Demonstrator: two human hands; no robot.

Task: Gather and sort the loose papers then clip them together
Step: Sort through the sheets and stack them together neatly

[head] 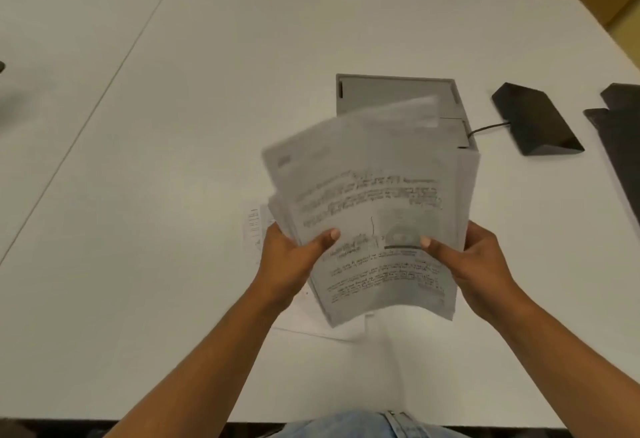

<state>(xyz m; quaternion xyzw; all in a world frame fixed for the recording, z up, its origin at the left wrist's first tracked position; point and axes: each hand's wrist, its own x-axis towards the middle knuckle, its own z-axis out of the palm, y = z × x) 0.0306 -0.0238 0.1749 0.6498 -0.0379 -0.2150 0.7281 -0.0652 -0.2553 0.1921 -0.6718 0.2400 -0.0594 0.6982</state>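
Observation:
A stack of printed papers (374, 202) is held up above the white table (173, 125), fanned out and blurred at its far edge. My left hand (291, 257) grips the stack's lower left side, thumb on the top sheet. My right hand (471, 257) grips the lower right side, thumb on top too. One more printed sheet (256, 226) lies flat on the table beneath the stack, mostly hidden by my left hand and the papers. No clip is visible.
A grey recessed box (391, 91) is set into the table behind the papers, with a cable running to a black wedge-shaped device (536, 122). Dark objects (620, 115) lie at the right edge. A table seam (104, 91) runs diagonally on the left.

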